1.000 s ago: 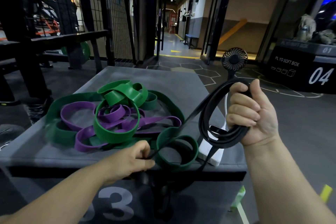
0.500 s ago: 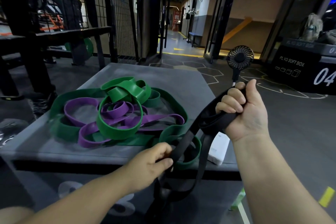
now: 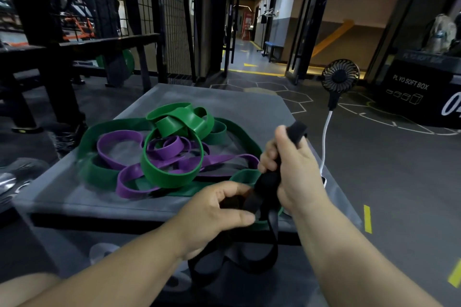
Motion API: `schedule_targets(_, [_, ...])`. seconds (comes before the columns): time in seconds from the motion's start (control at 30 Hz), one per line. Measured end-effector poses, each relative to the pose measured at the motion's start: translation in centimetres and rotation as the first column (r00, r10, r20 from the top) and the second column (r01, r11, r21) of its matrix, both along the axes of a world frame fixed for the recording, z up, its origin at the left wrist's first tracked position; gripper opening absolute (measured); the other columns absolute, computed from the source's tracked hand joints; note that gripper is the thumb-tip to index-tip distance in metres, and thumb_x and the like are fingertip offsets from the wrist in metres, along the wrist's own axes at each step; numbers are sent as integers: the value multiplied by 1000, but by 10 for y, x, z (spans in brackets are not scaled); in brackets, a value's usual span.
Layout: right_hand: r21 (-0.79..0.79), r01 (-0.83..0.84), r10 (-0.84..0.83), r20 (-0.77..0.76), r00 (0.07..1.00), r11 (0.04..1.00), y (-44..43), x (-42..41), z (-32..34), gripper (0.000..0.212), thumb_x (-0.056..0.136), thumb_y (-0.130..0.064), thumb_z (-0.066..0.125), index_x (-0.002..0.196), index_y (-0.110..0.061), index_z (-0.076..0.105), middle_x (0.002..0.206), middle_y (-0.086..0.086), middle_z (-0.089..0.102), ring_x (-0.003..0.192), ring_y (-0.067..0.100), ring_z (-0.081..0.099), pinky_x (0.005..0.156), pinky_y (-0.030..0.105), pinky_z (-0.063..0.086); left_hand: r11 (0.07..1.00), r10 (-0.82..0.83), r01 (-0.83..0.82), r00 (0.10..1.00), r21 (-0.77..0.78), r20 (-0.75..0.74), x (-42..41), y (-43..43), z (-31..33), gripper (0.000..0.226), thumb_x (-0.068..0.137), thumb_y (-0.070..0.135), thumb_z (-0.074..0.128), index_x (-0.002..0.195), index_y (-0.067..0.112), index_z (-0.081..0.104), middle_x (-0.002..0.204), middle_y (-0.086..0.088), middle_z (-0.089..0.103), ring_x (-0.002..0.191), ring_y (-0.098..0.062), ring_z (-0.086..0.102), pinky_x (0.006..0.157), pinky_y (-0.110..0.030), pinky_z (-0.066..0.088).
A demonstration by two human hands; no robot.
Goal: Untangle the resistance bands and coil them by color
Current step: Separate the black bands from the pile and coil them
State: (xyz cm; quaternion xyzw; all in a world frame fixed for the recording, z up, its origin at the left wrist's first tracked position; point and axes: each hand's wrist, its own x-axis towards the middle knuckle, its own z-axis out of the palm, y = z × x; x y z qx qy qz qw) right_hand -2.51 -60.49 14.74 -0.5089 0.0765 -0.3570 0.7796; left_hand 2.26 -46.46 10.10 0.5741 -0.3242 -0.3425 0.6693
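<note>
A: Black rubber, flat and floppy. See the black band (image 3: 268, 182)? It's bunched in both hands at the table's (image 3: 74, 197) five o'clock edge, and the slack hangs in loose loops below the near rim.

B: Who's got what?

A: The right hand (image 3: 296, 169) has its grip closed in a fist round the gathered folds, with a stub of band poking out the top. The left hand (image 3: 214, 209), just beneath it at seven o'clock, has curled fingers pinching the band where it leaves the fist.

B: And the other colours?

A: The green bands (image 3: 169, 180) and purple bands (image 3: 117, 135) lie knotted through each other at ten o'clock on the table, with no hand on them. There's a little fan (image 3: 340, 77) on a white cable (image 3: 325, 132) off at two o'clock, near the right wrist.

B: Will that black one behave?

A: I'd guess it's light, stretchy and a bit grippy. It won't slip, but it'll spring open if the fist relaxes. Best to hold the finished folds flat in one grip and feed the hanging part in turn by turn, taking it by the broad face, not the edge, so it doesn't twist.

B: Is it clear of the pile?

A: It looks so, but from here I can't tell for sure.
</note>
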Motion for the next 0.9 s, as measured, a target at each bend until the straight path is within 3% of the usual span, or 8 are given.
schedule_targets(0.1, [-216,-96,91,-32,995,972,2,-2,-7,13,96,-20,52,88,-17,43,63,-5,44,54,12,39,61,30,38,996,86,-86,996,15,-22,3,1,4,27,76,-10,69,97,8,69,84,0,74,76,-9,69,66,-16,52])
schedule_targets(0.27, [-539,-143,55,-176,983,830,4,-8,-13,13,97,-29,53,92,-20,44,67,-5,47,66,14,45,69,30,43,997,71,-70,997,42,-24,9,5,13,22,82,9,71,103,4,69,101,-12,73,95,-22,69,85,-27,55])
schedule_targets(0.33, [-579,-142,15,-217,976,803,9,-10,-13,11,99,-26,52,93,-19,46,69,-4,49,65,11,46,65,22,43,996,85,-83,995,42,-50,10,7,15,33,77,15,75,104,-2,68,103,-19,71,97,-27,68,90,-32,53])
schedule_targets(0.5, [-628,-158,-38,-287,957,762,11,-11,-12,6,97,-26,53,96,-21,50,78,-10,57,69,-3,54,69,11,44,1000,2,2,957,12,-290,13,12,21,38,68,9,78,103,-2,66,82,-12,69,70,-17,67,67,-27,56])
schedule_targets(0.57, [-656,-176,-57,-318,946,734,10,-11,-12,8,96,-31,54,96,-24,51,84,-9,60,75,-5,56,71,10,43,999,-46,49,946,2,-321,15,15,24,45,66,3,70,110,-5,64,86,-14,68,73,-18,66,71,-29,57])
schedule_targets(0.73, [-681,-208,-48,-337,940,702,13,-10,-15,20,87,-45,54,93,-26,51,86,-3,62,79,9,58,81,33,49,998,-56,56,937,-11,-346,20,23,30,47,65,-4,62,111,-15,58,92,-22,67,78,-24,70,75,-33,59])
schedule_targets(0.83, [-685,-180,-90,-338,937,706,13,-8,-16,13,92,-41,54,91,-28,51,78,-7,63,67,6,59,75,35,52,995,-97,97,949,-16,-300,19,24,30,40,72,10,63,108,-8,62,92,-17,70,78,-20,69,70,-28,57])
schedule_targets(0.9, [-648,-201,-87,-384,919,735,12,-9,-15,29,86,-53,49,94,-26,54,77,-7,65,69,5,61,76,31,50,996,-83,86,957,0,-277,17,23,32,36,75,14,69,106,-3,61,94,-16,71,75,-17,66,68,-27,56])
